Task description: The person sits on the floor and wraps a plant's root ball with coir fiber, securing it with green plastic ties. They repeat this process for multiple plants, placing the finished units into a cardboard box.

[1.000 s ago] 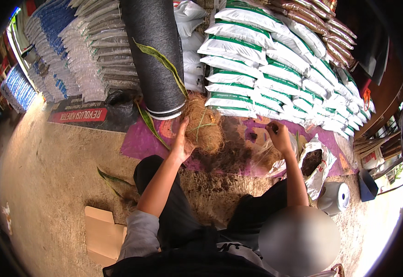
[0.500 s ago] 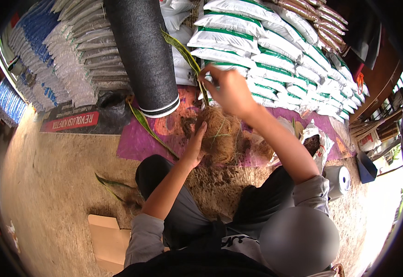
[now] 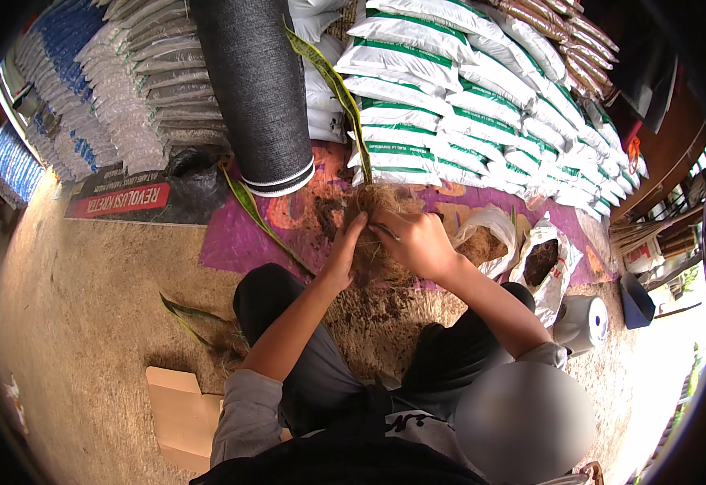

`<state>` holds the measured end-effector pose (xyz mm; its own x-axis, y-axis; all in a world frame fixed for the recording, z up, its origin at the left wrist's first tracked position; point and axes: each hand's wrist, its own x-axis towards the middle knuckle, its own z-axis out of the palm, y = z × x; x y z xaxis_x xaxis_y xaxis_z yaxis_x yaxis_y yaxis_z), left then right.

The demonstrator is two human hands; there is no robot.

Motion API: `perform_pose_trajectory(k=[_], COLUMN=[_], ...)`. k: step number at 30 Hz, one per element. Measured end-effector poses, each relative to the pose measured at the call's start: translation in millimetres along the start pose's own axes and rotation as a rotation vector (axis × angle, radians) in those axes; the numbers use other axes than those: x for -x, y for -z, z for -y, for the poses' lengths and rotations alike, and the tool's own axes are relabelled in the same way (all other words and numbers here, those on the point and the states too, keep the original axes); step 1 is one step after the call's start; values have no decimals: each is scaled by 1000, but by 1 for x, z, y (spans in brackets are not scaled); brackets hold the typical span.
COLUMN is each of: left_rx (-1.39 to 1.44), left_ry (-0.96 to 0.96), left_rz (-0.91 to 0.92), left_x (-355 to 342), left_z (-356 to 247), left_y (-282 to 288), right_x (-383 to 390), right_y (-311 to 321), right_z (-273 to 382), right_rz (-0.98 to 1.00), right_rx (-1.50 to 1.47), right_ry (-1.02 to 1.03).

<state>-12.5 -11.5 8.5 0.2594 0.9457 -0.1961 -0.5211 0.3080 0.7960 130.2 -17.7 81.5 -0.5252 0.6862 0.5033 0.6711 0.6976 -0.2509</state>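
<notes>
My left hand [image 3: 345, 248] is wrapped against the left side of a brown coconut-fibre bundle [image 3: 380, 196], from whose top a long green, yellow-edged leaf [image 3: 321, 69] stands up. My right hand [image 3: 412, 241] grips the bundle's front and right side with bent fingers, which partly hide it. A second such leaf [image 3: 254, 208] lies to the left on a purple sheet [image 3: 236, 246] smudged with soil. Right of my hands are an open plastic bag of fibre [image 3: 489, 242] and a white sack of dark soil [image 3: 544, 259].
A dark mesh roll [image 3: 252, 89] stands before stacked white-and-green sacks [image 3: 401, 52] and other bagged piles [image 3: 102, 105]. A grey cylindrical container [image 3: 582, 319] and blue scoop [image 3: 636, 299] are at the right. Cardboard [image 3: 179, 416] and loose leaves [image 3: 185, 315] lie at the lower left.
My right hand went up to the leaf half a second ago and has come down onto the fibre bundle. The leaf now stands upright out of the bundle; earlier it leaned across the mesh roll.
</notes>
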Motion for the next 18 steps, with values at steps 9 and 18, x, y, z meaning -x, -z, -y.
perform_pose_trajectory(k=[9, 18], left_rx=[123, 183], left_ry=[83, 63], left_rz=[-69, -152], left_x=[-25, -18], left_z=[15, -7], left_y=[21, 17], right_x=[22, 52], right_y=[-2, 23], right_z=[0, 4], right_rz=[9, 22], right_rx=[-72, -359], right_ry=[-50, -228])
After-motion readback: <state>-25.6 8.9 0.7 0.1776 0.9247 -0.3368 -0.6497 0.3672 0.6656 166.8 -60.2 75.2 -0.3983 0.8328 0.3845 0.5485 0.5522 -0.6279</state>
